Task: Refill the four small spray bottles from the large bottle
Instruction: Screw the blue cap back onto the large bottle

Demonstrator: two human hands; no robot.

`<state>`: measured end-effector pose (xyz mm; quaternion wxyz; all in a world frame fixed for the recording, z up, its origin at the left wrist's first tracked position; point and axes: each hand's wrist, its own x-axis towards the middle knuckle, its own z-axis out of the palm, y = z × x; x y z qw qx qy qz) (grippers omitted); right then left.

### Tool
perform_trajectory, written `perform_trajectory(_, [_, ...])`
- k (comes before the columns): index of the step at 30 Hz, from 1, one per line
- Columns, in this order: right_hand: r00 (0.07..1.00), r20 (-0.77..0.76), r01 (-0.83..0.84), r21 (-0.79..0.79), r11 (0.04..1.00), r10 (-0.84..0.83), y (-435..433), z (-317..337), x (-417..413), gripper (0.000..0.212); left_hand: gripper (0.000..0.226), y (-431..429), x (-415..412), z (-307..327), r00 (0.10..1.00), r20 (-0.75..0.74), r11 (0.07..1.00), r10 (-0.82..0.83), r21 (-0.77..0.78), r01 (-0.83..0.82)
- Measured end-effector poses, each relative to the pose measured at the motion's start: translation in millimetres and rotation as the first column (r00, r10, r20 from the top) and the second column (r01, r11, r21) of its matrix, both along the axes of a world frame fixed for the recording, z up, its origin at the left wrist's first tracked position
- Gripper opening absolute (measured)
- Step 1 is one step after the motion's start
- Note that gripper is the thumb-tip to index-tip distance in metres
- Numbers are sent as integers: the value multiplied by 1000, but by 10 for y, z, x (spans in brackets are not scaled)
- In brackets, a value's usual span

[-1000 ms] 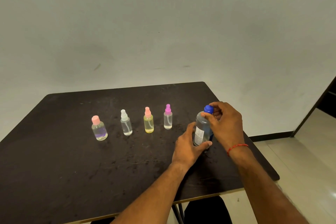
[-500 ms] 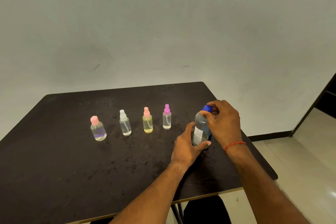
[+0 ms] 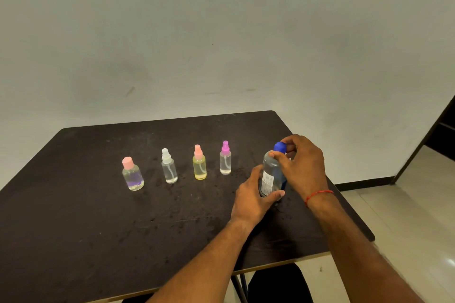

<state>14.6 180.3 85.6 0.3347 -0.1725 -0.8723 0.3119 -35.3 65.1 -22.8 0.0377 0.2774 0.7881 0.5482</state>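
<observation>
Grey, plain wall point(image 3: 221, 32) fills the top of the head view. Below it stands a dark counter point(image 3: 73, 229), scuffed and a bit dusty. Pale floor point(image 3: 406, 216) shows off to the right, past the counter's edge.

Four small bottles stand upright in a row on the counter, each one apart from the next. From the left there is a short round bottle point(image 3: 133, 176) with a flat pink cap. Next come a white-topped bottle point(image 3: 169, 167), a yellow bottle point(image 3: 200, 166) with a pink spray top, and a purple-topped bottle point(image 3: 225, 161). All four have some liquid inside (how full they are is hard to see).

The large bottle point(image 3: 270, 172) stands on the counter to the right of the row, near the purple-topped bottle but not touching it. It is clear, with a white label on its side and a blue cap point(image 3: 280, 147) on top.

The left hand point(image 3: 251, 199) wraps around the low part of the large bottle. Its grip is clamped on the bottle, with the thumb across the front. The right hand point(image 3: 302, 167) is up at the top, and its grip is pinched tight on the blue cap, with the fingers curled around it. A thin red string point(image 3: 318, 193) goes around the right wrist. I cannot tell if the cap is loose or tight.
</observation>
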Motion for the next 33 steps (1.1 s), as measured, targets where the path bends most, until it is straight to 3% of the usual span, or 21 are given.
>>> perform_trajectory(5, [994,6,-110,-19,994,110,33,35,43,55,74,-2,6,3,1000,4,1000,9,7,-9])
perform_trajectory(8, [986,-1,-164,46,985,165,39,16,46,35,73,-12,7,8,1000,4,1000,19,13,-20])
perform_trajectory(12, [995,59,-90,123,988,84,8,70,-21,21,73,-15,20,23,1000,3,999,29,12,-29])
perform_trajectory(18, [995,100,-7,72,997,0,-18,72,-32,38,74,-15,25,19,999,-18,999,34,-2,-34])
perform_trajectory(23, [984,31,-175,46,983,174,23,3,30,39,71,-29,35,23,999,-6,999,49,20,-49])
perform_trajectory(28, [998,33,-57,68,996,54,-48,23,-35,25,72,-31,35,25,999,-8,999,51,9,-51])
perform_trajectory(33, [986,158,46,77,996,-58,-55,53,-53,45,72,-29,38,27,999,-5,999,50,3,-50])
